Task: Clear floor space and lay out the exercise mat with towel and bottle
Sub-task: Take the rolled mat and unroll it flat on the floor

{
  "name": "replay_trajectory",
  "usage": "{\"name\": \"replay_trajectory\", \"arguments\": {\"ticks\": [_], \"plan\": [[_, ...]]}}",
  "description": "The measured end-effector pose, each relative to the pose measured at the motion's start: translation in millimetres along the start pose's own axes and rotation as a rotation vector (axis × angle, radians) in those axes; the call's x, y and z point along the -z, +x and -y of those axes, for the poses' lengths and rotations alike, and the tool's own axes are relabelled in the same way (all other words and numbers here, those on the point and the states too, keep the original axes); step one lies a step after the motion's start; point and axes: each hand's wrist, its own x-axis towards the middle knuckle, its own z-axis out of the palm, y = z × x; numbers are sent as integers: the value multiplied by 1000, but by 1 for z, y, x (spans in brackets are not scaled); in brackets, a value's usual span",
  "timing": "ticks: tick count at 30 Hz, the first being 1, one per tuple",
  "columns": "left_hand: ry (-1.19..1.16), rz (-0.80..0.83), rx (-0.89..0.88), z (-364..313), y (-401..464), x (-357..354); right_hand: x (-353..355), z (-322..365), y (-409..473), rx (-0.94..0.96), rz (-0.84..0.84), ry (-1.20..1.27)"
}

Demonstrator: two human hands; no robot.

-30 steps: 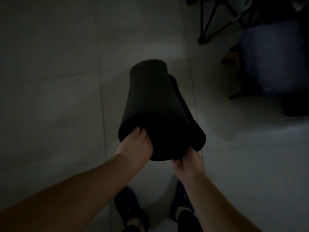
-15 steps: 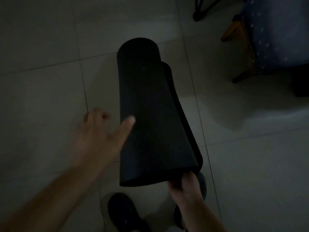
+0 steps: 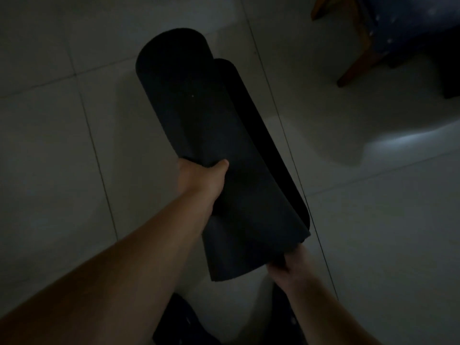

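A black rolled exercise mat (image 3: 206, 125) hangs in front of me above the tiled floor, its loose outer flap partly unrolled toward me. My left hand (image 3: 202, 180) grips the roll from its left side, thumb on top of the mat. My right hand (image 3: 290, 266) holds the near right corner of the loose flap. No towel or bottle is in view.
The room is dim. Pale floor tiles (image 3: 62, 158) spread left and right. A chair with wooden legs (image 3: 358, 61) and dark blue dotted fabric (image 3: 410, 26) stands at the top right. My dark slippers (image 3: 179, 322) show at the bottom.
My left hand let go of the mat's near end, swung out to the left, and now grips the roll higher up. The mat has unrolled further toward me.
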Motion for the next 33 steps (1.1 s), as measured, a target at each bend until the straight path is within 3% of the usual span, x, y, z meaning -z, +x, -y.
{"name": "replay_trajectory", "arguments": {"ticks": [5, 10, 12, 15, 16, 19, 21, 23, 26, 30, 33], "plan": [[78, -39, -205, 43, -7, -33, 43, 0, 31, -20, 48, 23], [99, -33, -244, 76, 3, -45, 71, 9, 61, -12, 9, -21], [98, -64, -242, 85, 5, -46, 74, 21, 69, 99, -193, -288], [66, -75, -241, 96, 9, -47, 72, 42, 74, 441, -549, -960], [52, -74, -239, 99, 10, -46, 63, 49, 72, 597, -533, -1106], [38, -65, -227, 108, 18, -38, 30, 62, 82, 923, -197, -1528], [21, -50, -228, 118, 27, -31, 12, 67, 96, 883, -11, -1863], [8, -41, -222, 128, 36, -22, 0, 75, 111, 780, 56, -2073], [-28, 4, -203, 141, 46, -9, -7, 80, 127, 748, -13, -2288], [-67, 173, -92, 156, 69, 17, -7, 68, 132, 766, -123, -2377], [93, 174, -36, 160, 81, 44, -9, 62, 131, 754, -143, -2406]]}}
